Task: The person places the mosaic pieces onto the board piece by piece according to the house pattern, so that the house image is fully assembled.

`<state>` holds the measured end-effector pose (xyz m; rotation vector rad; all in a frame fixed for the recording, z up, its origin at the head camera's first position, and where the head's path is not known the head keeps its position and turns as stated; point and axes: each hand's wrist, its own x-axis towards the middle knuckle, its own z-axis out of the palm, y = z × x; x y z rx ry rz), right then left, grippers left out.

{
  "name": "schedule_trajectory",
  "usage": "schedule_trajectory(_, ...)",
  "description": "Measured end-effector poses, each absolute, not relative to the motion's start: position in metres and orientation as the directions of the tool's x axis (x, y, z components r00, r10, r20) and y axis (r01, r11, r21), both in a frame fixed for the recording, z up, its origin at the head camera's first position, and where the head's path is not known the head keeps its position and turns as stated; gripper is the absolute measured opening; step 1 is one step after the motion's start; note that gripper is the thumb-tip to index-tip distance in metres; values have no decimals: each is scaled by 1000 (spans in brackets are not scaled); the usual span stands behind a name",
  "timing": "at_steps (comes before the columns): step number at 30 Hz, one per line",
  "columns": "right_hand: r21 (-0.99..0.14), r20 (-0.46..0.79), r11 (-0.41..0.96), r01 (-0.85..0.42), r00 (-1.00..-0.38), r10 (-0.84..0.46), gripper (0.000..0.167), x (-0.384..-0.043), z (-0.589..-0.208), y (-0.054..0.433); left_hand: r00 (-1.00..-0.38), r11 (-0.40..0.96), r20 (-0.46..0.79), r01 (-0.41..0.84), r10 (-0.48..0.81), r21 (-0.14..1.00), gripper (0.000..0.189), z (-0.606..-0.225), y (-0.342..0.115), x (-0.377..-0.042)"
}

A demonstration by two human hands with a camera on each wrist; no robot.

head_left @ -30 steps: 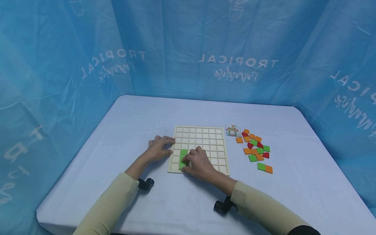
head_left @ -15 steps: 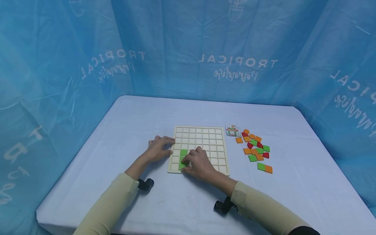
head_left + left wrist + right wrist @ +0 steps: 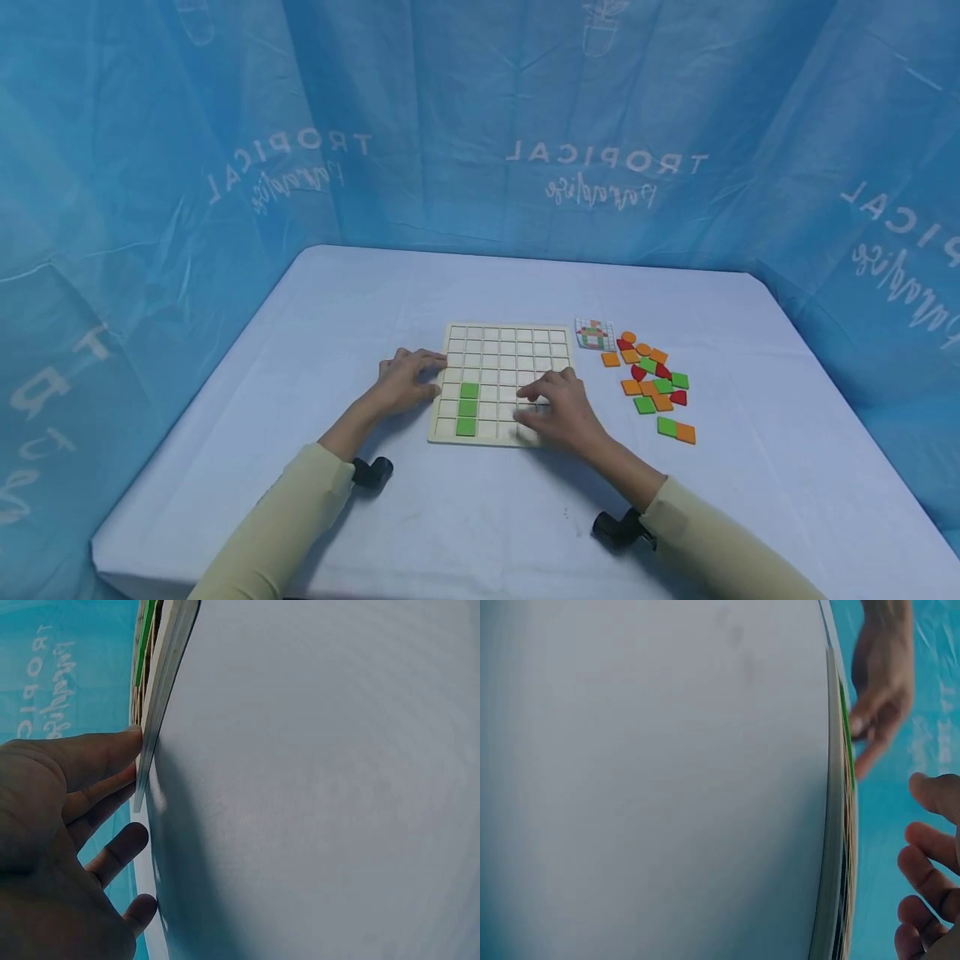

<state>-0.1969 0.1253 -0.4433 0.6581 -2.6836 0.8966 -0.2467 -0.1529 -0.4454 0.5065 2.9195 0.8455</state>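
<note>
A pale wooden grid board (image 3: 510, 342) lies on the table. Three green square tiles (image 3: 467, 408) form a column in its lower left cells. My left hand (image 3: 401, 382) touches the board's left edge; in the left wrist view its thumb (image 3: 105, 756) meets the rim, fingers loosely apart. Over the right part of the board hovers my right hand (image 3: 562, 410), holding nothing. The right wrist view has its fingers (image 3: 926, 874) spread and slightly bent above the board, partly cut off by the frame.
Right of the board lie loose orange, green and red tiles (image 3: 648, 387), squares, circles and other shapes. A pattern card (image 3: 595, 334) sits by the board's upper right corner. White cloth covers the table (image 3: 360, 292); blue curtains (image 3: 465, 208) hang behind it.
My right hand has let go of the green tiles and moved right across the board, uncovering the whole green column. The left hand stays at the board's edge.
</note>
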Motion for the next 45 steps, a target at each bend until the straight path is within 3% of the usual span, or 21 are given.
schedule_trajectory(22,-495,169,858,-140,-984,-63,38,-170,-440,293,-945,790,25,286,326,543,44,-442,-152,-244)
schedule_trajectory(45,-469,88,877,-104,-994,-71,34,-160,-456,332,-947,788,15,275,320,551,44,-444,-151,-245)
